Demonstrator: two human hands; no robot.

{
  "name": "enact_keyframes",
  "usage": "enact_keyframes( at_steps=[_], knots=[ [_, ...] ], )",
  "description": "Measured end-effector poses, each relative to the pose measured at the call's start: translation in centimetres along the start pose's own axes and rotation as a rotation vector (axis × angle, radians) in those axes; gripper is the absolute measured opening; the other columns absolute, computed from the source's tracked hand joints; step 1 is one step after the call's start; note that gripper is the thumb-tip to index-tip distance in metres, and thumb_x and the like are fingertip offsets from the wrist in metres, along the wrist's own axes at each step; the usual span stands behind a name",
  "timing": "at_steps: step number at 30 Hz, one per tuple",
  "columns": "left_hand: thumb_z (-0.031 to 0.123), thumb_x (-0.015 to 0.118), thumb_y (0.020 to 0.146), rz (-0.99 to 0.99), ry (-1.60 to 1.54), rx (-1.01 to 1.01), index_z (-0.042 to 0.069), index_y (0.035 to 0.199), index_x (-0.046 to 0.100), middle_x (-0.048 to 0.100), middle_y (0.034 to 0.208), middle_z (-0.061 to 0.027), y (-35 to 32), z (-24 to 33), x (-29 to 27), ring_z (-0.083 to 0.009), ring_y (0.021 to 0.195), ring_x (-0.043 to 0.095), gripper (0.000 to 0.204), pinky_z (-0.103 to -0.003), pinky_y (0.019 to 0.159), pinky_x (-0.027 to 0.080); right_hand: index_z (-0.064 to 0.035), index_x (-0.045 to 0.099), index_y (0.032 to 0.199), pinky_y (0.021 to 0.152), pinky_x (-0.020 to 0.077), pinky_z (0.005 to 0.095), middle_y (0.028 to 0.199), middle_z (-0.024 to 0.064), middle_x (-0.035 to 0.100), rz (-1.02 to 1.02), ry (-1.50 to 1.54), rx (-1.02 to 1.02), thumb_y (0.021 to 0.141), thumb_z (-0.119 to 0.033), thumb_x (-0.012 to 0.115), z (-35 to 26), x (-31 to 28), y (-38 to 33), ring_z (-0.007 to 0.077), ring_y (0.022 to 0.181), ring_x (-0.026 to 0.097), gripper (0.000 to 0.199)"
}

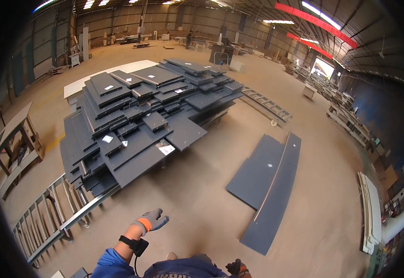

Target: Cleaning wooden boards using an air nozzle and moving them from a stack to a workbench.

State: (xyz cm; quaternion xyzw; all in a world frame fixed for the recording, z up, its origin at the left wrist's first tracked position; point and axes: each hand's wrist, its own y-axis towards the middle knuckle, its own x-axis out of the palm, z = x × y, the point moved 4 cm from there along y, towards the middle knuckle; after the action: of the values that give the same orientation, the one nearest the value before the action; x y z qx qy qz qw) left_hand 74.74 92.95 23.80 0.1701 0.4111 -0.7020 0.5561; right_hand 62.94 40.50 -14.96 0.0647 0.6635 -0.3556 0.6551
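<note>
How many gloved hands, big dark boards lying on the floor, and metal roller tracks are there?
Gloved hands: 2, left and right
Dark boards on the floor: 2, wide board and narrow board
Roller tracks: 2, near track and far track
Total: 6

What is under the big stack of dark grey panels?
A metal roller conveyor frame sticks out beneath the stack of dark grey panels at its near-left side; the support under the middle is covered.

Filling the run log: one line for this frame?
left hand gloved, open, raised, empty | right hand gloved, low, near body | panel stack ahead | two panels on floor
</note>
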Motion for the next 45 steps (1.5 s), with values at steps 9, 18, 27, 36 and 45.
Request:
enact_keyframes(
  at_steps=[9, 18, 27, 36, 45],
  knots=[
    [0.051, 0.056, 0.085, -0.031, -0.054, 0.251, -0.001, 0.106, 0.050, 0.059, 0.091, -0.0182, 18.8, 5.3, -4.6, -0.0290, 0.084, 0.058, 0.056, -0.039, 0.073, 0.045, -0.0237, 0.058, 0.088, 0.066, 0.0421, 0.0386, 0.080, -0.0007, 0.059, -0.239, 1.061, 0.805, 0.083, -0.032, 0.053, 6.4, -6.7, 7.6, 0.0204, 0.070, 0.058, 0.011],
    [0.044, 0.054, 0.091, 0.212, -0.265, 0.195, -0.001, 0.108, 0.049, 0.053, 0.089, -0.0057, 35.6, 11.2, -17.4, -0.0160, 0.084, 0.049, 0.048, -0.031, 0.077, 0.044, -0.0211, 0.058, 0.096, 0.075, 0.0432, 0.0416, 0.091, 0.0010, 0.062, -0.297, 1.054, 0.863, 0.087, -0.031, 0.048, 29.8, -8.9, 14.1, 0.0188, 0.084, 0.059, 0.017],
    [0.037, 0.059, 0.090, 0.881, -0.462, 0.085, -0.001, 0.118, 0.051, 0.057, 0.089, -0.0056, 46.9, 8.9, -28.9, -0.0115, 0.081, 0.053, 0.049, -0.026, 0.074, 0.047, -0.0161, 0.057, 0.091, 0.077, 0.0459, 0.0420, 0.090, 0.0065, 0.062, 0.516, 2.354, 1.067, 0.087, -0.039, 0.050, 58.5, -25.0, 33.2, 0.0272, 0.088, 0.059, 0.024],
    [0.033, 0.057, 0.093, 1.027, -0.989, 0.030, 0.004, 0.105, 0.058, 0.055, 0.082, 0.0043, 58.0, 4.0, -37.7, -0.0046, 0.073, 0.047, 0.031, -0.020, 0.063, 0.041, -0.0100, 0.055, 0.096, 0.081, 0.0465, 0.0441, 0.092, 0.0107, 0.062, 0.253, 2.377, 0.700, 0.087, -0.050, 0.054, 67.1, -40.4, 46.2, 0.0304, 0.092, 0.058, 0.040],
    [0.040, 0.053, 0.094, 0.941, -0.996, 0.120, 0.002, 0.127, 0.046, 0.057, 0.103, -0.0042, 68.3, 10.6, -43.2, -0.0119, 0.093, 0.057, 0.051, -0.024, 0.076, 0.047, -0.0019, 0.043, 0.132, 0.102, 0.0398, 0.0368, 0.128, 0.0109, 0.052, 0.763, 1.874, 0.280, 0.097, -0.033, 0.045, 81.0, -63.2, 62.0, 0.0228, 0.115, 0.052, 0.047]
  ],
)
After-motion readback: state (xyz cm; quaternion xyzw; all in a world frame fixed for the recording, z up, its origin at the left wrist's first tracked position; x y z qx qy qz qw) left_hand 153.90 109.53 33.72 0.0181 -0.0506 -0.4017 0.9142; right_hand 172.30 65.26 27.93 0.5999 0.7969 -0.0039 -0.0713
